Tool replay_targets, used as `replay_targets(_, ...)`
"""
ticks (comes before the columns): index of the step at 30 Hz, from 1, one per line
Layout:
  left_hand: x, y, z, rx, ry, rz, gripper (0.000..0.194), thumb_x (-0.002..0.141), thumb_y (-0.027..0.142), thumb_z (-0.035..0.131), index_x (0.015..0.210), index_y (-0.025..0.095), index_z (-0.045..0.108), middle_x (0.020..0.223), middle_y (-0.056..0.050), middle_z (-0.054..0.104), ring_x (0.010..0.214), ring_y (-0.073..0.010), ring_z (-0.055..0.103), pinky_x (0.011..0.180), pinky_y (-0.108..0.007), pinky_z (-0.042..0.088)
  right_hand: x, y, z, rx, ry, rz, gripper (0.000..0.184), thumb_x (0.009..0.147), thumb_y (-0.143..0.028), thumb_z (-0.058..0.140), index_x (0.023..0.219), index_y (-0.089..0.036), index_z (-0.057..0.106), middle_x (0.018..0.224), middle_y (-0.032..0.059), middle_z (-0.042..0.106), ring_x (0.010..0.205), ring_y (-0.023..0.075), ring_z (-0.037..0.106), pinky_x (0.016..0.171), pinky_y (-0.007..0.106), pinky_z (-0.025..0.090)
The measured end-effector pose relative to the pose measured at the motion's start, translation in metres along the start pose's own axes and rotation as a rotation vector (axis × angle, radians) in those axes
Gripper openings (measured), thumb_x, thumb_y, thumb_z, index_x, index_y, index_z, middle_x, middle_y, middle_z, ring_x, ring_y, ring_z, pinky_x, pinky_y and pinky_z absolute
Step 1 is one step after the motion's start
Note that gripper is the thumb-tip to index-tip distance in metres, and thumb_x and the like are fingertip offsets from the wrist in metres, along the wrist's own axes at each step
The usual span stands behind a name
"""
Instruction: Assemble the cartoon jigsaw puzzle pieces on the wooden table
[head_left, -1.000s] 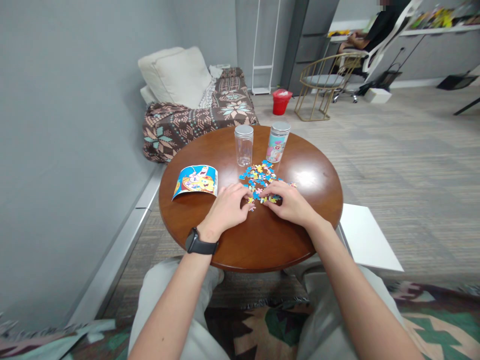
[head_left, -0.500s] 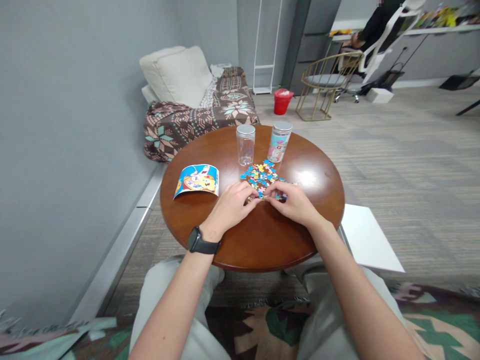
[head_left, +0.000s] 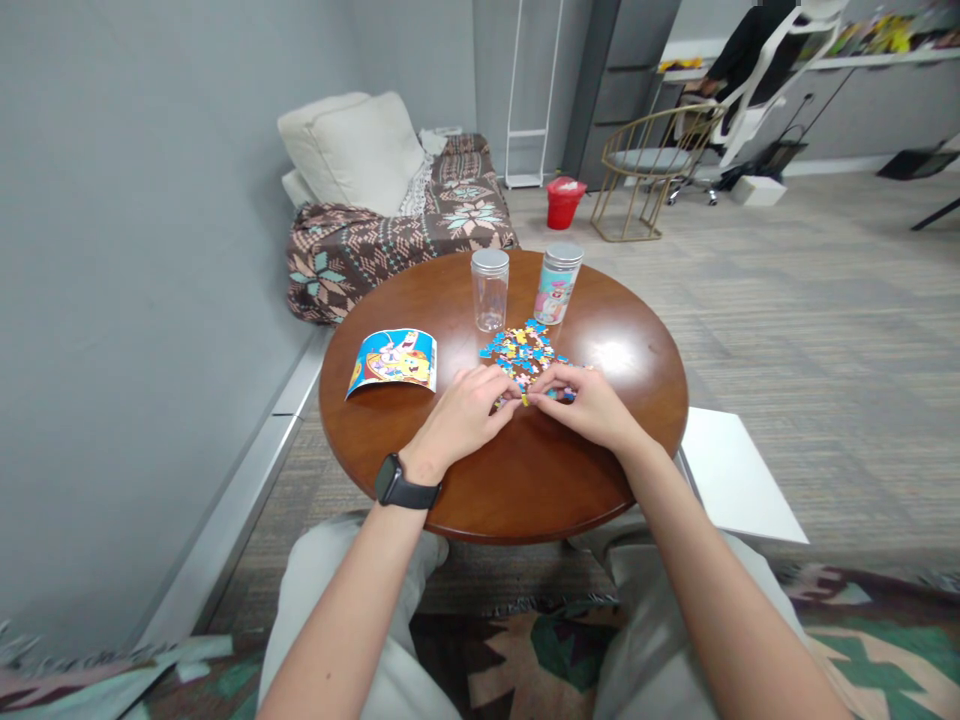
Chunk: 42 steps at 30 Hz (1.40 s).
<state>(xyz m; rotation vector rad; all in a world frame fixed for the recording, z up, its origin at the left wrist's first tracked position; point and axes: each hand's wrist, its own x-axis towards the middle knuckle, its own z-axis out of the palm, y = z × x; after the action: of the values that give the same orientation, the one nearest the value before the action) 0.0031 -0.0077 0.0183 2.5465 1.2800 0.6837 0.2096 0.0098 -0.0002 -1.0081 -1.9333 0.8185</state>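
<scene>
My left hand (head_left: 478, 400) and my right hand (head_left: 577, 398) meet over the near side of the table, fingertips almost touching. Between them is a small yellow puzzle piece (head_left: 525, 399), pinched by both hands. Just beyond my fingers lies a loose pile of jigsaw puzzle pieces (head_left: 519, 346), mostly blue with some yellow and pink; my hands hide its near edge. A curled picture sheet (head_left: 395, 360) with a cartoon on blue rests left of my left hand. Behind the pile stand a clear jar (head_left: 490, 292) with a silver lid and a jar with a printed label (head_left: 556, 288).
The round brown table (head_left: 517, 490) has its near edge just before my knees. A white board (head_left: 739, 475) is low at the right. Farther off are a covered sofa (head_left: 397, 235), a red bin (head_left: 564, 204), a gold-framed chair (head_left: 637, 180) and a seated person (head_left: 750, 50).
Both hands stay in nearly the same place, with small finger movements. A yellow piece now shows between the fingertips. The view has shifted very slightly.
</scene>
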Motion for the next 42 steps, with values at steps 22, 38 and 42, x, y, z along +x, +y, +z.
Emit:
replay_targets(22,0.000,-0.005,0.004,0.093,0.001,-0.128,0.007,0.091,0.018,0.059,0.091,0.019,0.067,0.096,-0.004,0.068,0.095,-0.0217,0.060,0.088,-0.036,0.044,0.003,0.009,0.002,-0.288,0.069,-0.126,0.014,0.089,-0.024,0.059,0.077,-0.021,0.066,0.079,0.0040,0.066,0.077,0.0200,0.062,0.075,0.033,0.049)
replay_targets(38,0.000,-0.007,0.003,0.087,-0.066,-0.061,0.012,0.096,0.022,0.061,0.092,0.020,0.072,0.098,-0.004,0.066,0.096,-0.0209,0.057,0.089,-0.035,0.043,0.003,0.003,0.001,-0.224,0.241,0.083,0.016,0.084,-0.032,0.059,0.073,-0.022,0.064,0.064,0.0006,0.064,0.058,0.0159,0.055,0.063,0.028,0.044)
replay_targets(42,0.000,-0.005,0.002,0.081,-0.044,-0.078,0.013,0.095,0.017,0.059,0.093,0.019,0.071,0.098,-0.004,0.066,0.097,-0.0210,0.058,0.089,-0.035,0.043,0.003,0.002,-0.001,-0.222,0.330,0.144,0.017,0.083,-0.034,0.059,0.075,-0.021,0.065,0.060,-0.0006,0.061,0.056,0.0148,0.052,0.058,0.027,0.041)
